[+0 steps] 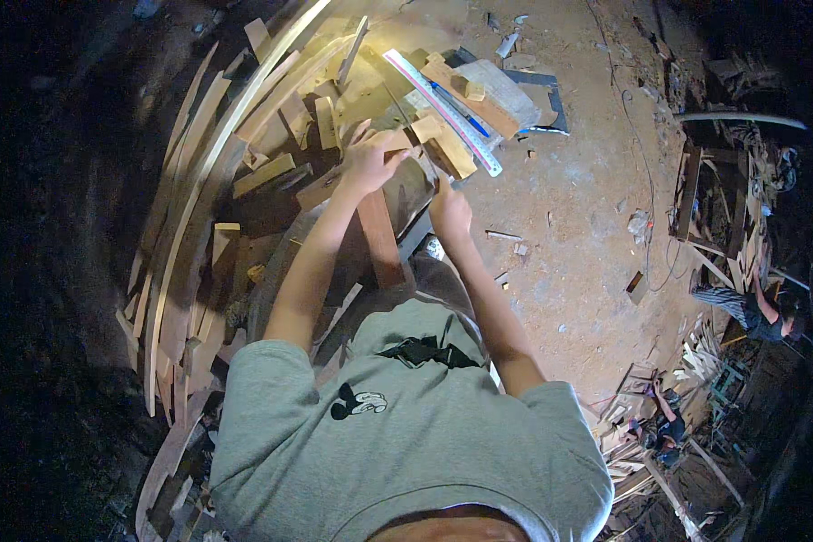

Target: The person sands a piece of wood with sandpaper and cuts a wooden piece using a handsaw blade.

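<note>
My left hand point(365, 168) is closed around a small light-brown wooden block point(394, 142), its thumb and fingers on either side. To the right, my right hand point(450, 213) is wrapped around the near end of a thin, dark, narrow tool point(425, 160), which slants forward and left past the block. Its exact kind is too small to tell, and the grip hides its end. Below my left hand, a reddish-brown board point(381, 237) runs toward my body. Just ahead of my right hand lie pale wooden blocks point(452, 152).
A white ruler point(443, 113) and a blue pen point(461, 110) lie beyond the blocks, by a wooden piece point(497, 113). Long wooden strips point(194, 194) and offcuts point(264, 176) crowd the left. Two people point(757, 312) work at the far right among wood and frames.
</note>
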Motion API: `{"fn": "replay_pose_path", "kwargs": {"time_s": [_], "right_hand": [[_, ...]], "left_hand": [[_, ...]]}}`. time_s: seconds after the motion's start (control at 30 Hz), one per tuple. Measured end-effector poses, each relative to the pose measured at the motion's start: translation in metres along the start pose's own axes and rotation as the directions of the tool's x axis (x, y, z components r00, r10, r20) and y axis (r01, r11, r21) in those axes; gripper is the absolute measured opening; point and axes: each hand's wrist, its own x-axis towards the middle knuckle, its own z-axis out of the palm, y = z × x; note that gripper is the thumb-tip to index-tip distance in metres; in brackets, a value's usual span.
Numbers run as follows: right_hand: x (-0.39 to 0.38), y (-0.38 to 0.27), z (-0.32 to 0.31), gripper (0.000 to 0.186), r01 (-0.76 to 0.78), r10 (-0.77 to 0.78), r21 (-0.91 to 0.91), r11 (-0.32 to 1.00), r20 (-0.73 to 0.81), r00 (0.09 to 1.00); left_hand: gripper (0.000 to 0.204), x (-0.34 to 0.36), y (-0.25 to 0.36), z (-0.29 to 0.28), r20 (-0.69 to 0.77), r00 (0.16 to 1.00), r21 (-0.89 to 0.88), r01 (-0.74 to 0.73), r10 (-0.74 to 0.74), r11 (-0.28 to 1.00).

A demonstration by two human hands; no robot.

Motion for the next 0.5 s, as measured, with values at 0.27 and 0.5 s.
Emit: {"fn": "replay_pose_path", "kwargs": {"time_s": [0.27, 0.5], "right_hand": [[-0.040, 0.014, -0.014, 0.027, -0.046, 0.050, -0.026, 0.999, 0.156, 0.986], [-0.001, -0.001, -0.004, 0.027, 0.013, -0.012, -0.012, 1.000, 0.061, 0.998]], "left_hand": [[0.031, -0.009, -0.013, -0.006, 0.031, 0.999, 0.096, -0.023, 0.020, 0.995], [0.036, -0.001, 0.002, -0.011, 0.077, 0.996, 0.068, -0.049, 0.044, 0.996]]}}
